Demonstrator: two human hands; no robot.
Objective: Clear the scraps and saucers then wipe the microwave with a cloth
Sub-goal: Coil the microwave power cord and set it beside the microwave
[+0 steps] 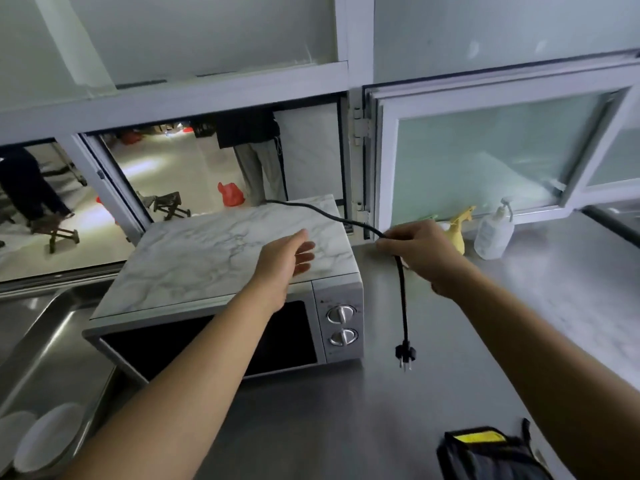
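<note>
A steel bench runs under frosted windows, with a sink to its left. The microwave sits at the bench's left end beside the sink, its long axis running left to right, door and dials facing me, its back toward the open window.

I hold my left hand above its marbled top, fingers loosely spread, gripping nothing. My right hand pinches the black cord, which trails from behind the microwave; the plug hangs free, prongs down.

Two white saucers lie in the sink, so I judge the clearing done or nearly so. I see no scraps, and no cloth for certain, so wiping seems not yet begun. A spray bottle and a pump bottle stand by the window.
</note>
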